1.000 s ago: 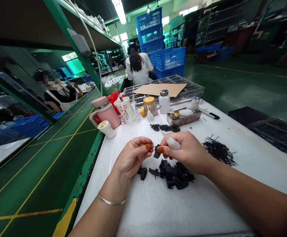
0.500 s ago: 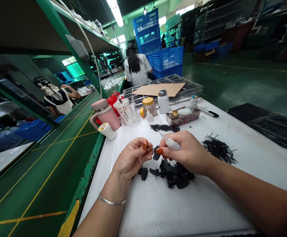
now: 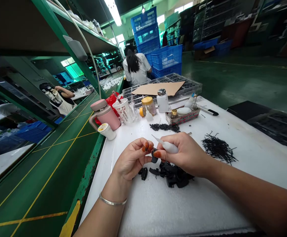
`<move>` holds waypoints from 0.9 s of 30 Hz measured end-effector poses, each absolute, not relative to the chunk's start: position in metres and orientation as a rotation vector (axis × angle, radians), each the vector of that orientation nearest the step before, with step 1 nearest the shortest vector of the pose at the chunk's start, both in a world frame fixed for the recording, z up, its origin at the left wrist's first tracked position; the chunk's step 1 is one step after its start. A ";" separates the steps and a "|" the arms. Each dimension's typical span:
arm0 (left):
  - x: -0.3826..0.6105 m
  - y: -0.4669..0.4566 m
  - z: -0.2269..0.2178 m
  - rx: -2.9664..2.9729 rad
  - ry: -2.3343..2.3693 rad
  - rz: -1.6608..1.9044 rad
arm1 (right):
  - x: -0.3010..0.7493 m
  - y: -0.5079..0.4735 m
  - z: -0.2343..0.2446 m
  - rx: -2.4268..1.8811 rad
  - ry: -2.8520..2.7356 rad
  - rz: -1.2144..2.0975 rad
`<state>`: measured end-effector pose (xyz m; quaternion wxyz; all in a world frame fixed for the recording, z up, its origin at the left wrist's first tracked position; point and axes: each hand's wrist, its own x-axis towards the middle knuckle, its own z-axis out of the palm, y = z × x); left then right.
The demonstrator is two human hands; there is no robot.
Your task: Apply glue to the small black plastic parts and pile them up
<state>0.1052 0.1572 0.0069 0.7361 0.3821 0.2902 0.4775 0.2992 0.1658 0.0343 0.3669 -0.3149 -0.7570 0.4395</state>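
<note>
**Bare hands pinch small black plastic piece over white factory workbench**

At a white-topped workbench [image 3: 143,210], the person's left hand [image 3: 131,158] and right hand [image 3: 183,153] meet low over the surface, both forearms angled inward from either side. A small black plastic piece [image 3: 154,156] is held between them, just above the bench. The left hand is curled closed, its orange-nailed fingertips [image 3: 147,146] gripping the piece from the left, with a silver bangle [image 3: 112,202] on the wrist. The right hand is closed around a white plastic squeeze bottle [image 3: 169,148], its thin nozzle pointing up and to the left, while an orange-nailed finger [image 3: 157,154] presses against the piece from the right.

Just below the hands lies a heap of matte black plastic pieces [image 3: 174,174], with a separate black piece [image 3: 143,173] beside it. To the right sits a loose pile of thin black strands [image 3: 219,148]. Farther along the bench stand a pink insulated mug [image 3: 105,115] and a white bottle with a metal cap [image 3: 162,101]. Beyond them, a co-worker in a white shirt [image 3: 136,67] sits with their back turned, near stacked blue plastic crates [image 3: 165,57].
</note>
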 end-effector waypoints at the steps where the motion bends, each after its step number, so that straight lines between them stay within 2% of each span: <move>1: 0.105 0.157 0.007 0.847 0.634 1.043 | 0.299 0.165 0.035 -0.808 -1.950 1.122; 27: 0.108 0.156 0.008 0.923 0.636 0.918 | 0.299 0.164 0.037 -0.748 -1.965 1.110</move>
